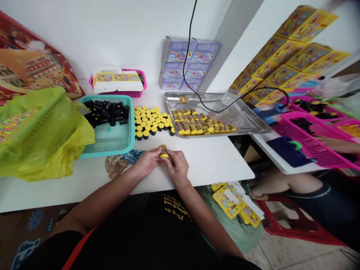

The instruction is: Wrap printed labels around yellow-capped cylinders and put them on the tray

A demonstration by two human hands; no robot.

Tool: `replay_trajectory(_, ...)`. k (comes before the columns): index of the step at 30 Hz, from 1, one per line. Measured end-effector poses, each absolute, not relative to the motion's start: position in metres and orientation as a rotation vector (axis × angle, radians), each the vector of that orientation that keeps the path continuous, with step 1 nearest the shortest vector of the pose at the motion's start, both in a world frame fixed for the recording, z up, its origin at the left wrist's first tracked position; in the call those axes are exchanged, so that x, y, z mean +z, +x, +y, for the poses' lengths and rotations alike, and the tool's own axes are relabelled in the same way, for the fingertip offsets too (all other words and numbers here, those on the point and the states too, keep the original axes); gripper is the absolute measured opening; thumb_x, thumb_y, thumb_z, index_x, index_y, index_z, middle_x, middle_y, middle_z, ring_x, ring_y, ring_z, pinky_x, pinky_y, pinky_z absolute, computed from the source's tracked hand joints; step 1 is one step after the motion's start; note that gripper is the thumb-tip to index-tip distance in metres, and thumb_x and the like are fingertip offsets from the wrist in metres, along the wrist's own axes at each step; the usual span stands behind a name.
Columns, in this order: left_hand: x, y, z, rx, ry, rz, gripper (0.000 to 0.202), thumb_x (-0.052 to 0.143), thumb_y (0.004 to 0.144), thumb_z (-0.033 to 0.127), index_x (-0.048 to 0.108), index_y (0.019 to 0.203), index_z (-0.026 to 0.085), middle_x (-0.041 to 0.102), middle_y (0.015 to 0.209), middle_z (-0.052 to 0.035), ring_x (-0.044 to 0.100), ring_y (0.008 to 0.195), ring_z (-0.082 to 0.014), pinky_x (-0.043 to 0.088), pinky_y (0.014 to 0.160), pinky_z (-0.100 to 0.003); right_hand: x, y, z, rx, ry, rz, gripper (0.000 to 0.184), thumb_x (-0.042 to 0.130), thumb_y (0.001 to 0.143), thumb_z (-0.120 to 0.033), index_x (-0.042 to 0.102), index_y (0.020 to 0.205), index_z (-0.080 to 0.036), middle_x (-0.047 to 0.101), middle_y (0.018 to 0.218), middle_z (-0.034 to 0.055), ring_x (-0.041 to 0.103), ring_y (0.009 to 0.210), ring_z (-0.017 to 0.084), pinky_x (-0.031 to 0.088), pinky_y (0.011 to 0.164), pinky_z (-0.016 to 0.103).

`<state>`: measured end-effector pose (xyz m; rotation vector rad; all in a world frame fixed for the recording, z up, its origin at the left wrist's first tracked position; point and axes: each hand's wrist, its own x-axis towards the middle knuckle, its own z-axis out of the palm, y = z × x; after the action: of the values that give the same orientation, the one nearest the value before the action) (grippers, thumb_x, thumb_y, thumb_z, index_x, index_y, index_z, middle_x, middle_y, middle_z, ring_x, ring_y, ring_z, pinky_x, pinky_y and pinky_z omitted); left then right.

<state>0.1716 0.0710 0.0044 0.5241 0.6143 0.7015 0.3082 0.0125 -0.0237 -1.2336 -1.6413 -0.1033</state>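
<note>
Over the front of the white table, my left hand (149,161) and my right hand (178,167) together grip a small container (163,150) with a yellow end and a colourful printed wrap. Fingers of both hands are closed on it. Beyond them stand several black containers with yellow lids (152,120), packed in rows. To their right, a metal tray (197,135) bears many wrapped containers (194,123) like the held one, most of them tilted or lying. A turquoise basket (112,153) at the left holds black containers (108,110).
A yellow-green plastic bag (47,135) covers the basket's left side. Cloths (116,165) lie by my left wrist. A black cable (188,48) hangs across the tray. Purple boxes (178,69) and yellow boxes (270,67) are stacked behind. Another person's arm (334,144) reaches into a pink basket (309,146).
</note>
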Motion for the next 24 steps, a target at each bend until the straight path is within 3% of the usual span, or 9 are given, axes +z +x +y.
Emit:
replay_trajectory(4,0.0045,0.1728,0.0704,0.654,0.512,0.560,0.023,0.066,0.085,0.033,0.068,0.090,0.011,0.068,0.081,-0.0075,0.059,0.063,-0.0130,0.048,0.060,-0.027,-0.0242,0.3074,0.0148,-0.100,-1.225,-1.687,0.031,0.061,0.091,-0.021,0.063,0.121,-0.024,0.067,0.090,0.0070,0.060,0.084,0.020,0.055,0.073,0.036)
replay_trajectory(13,-0.0005,0.1743,0.0636,0.683,0.551,0.629,0.029,0.080,0.071,0.035,0.063,0.081,0.013,0.065,0.073,-0.0042,0.061,0.061,-0.0152,0.048,0.060,-0.028,-0.0303,0.3091,0.0147,-0.111,-1.140,-1.656,0.016,0.061,0.089,-0.016,0.068,0.102,-0.023,0.067,0.078,0.0039,0.060,0.076,0.018,0.054,0.068,0.035)
replay_trajectory(20,0.0060,0.1714,0.0702,0.747,0.539,0.669,0.023,0.083,0.067,0.020,0.071,0.083,0.011,0.069,0.079,-0.0050,0.062,0.068,-0.0122,0.046,0.065,-0.024,-0.0285,0.3086,0.0139,-0.161,-1.144,-1.630,0.026,0.066,0.086,-0.016,0.064,0.111,-0.024,0.068,0.089,0.0057,0.061,0.081,0.019,0.055,0.070,0.036)
replay_trajectory(24,0.0048,0.1709,0.0720,0.741,0.570,0.693,0.020,0.082,0.067,0.019,0.071,0.082,0.010,0.068,0.077,-0.0054,0.063,0.068,-0.0139,0.047,0.066,-0.026,-0.0288,0.3087,0.0141,-0.177,-1.066,-1.644,0.021,0.062,0.085,-0.008,0.065,0.098,-0.024,0.065,0.082,0.0034,0.060,0.078,0.018,0.055,0.068,0.034)
